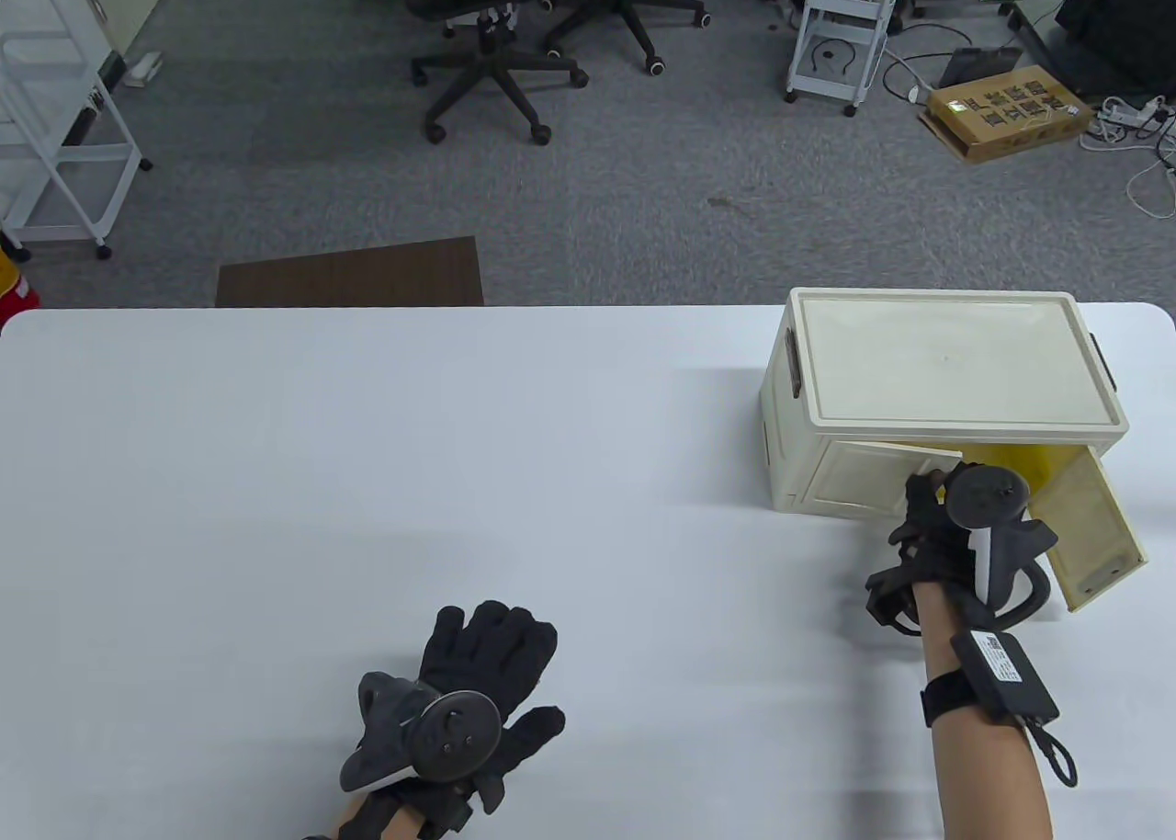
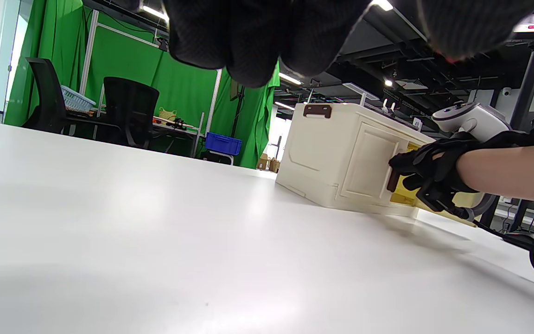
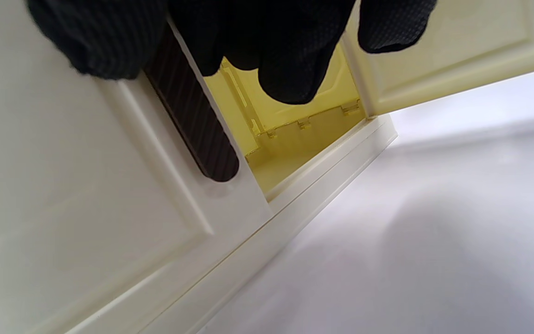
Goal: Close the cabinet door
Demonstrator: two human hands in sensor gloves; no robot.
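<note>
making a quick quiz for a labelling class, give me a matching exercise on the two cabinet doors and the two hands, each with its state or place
Column 1:
1. left cream plastic cabinet door
2. right cream plastic cabinet door
3. left gloved hand
4. right gloved hand

Column 2:
A. swung wide open
B. flat on the white table
C. at the left door's edge by the brown handle
D. nearly closed

Pairs: 1-D, 2-A, 3-B, 4-C

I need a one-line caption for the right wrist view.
Gloved right hand at the left door's brown handle; yellow interior visible.
</note>
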